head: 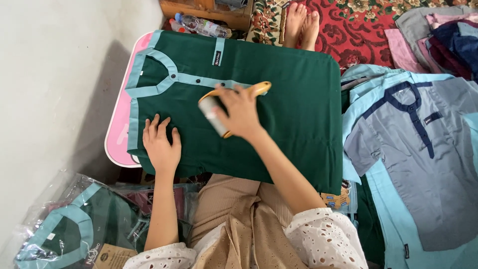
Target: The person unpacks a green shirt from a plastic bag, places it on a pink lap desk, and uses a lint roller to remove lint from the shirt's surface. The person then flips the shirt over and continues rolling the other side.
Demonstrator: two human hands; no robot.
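Observation:
A dark green shirt [289, 104] with light blue collar and placket trim lies flat over a small pink table [117, 129]. My right hand [240, 112] grips a lint roller [215, 115] with a yellow handle, its grey roll pressed on the shirt's chest just below the placket. My left hand [161, 144] rests flat on the shirt near its left side, fingers spread, holding the fabric down.
A grey-blue shirt with navy placket [423, 149] lies on a pile at the right. Bagged green shirts [74, 229] sit at lower left. A water bottle [201, 26] and another person's bare feet [302, 25] are beyond the table. Folded clothes [443, 40] lie far right. A wall rises at left.

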